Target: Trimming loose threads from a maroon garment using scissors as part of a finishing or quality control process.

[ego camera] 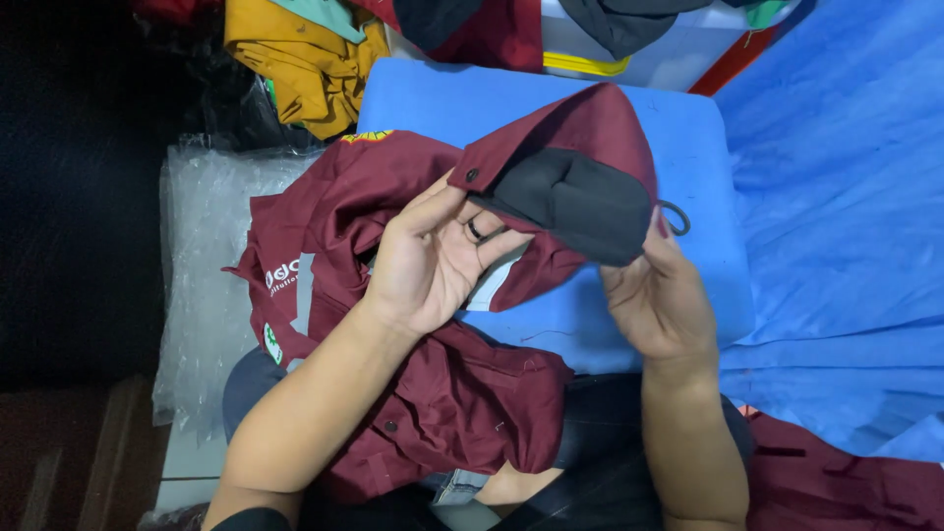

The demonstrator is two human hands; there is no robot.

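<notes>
A maroon work shirt (334,226) with a black-lined collar part (575,202) is held up over my lap and a blue cushion (590,108). My left hand (428,261), with a ring on one finger, grips the maroon fabric near a dark button, palm toward me. My right hand (654,295) pinches the lower edge of the black lining, next to a small dark loop (677,216). The rest of the shirt drapes down across my legs.
A stack of clear plastic bags (202,246) lies at the left. Folded yellow (295,59), maroon and dark garments sit at the top, by a white box. Blue sheeting (846,197) covers the right side, with another maroon garment (846,482) at the lower right.
</notes>
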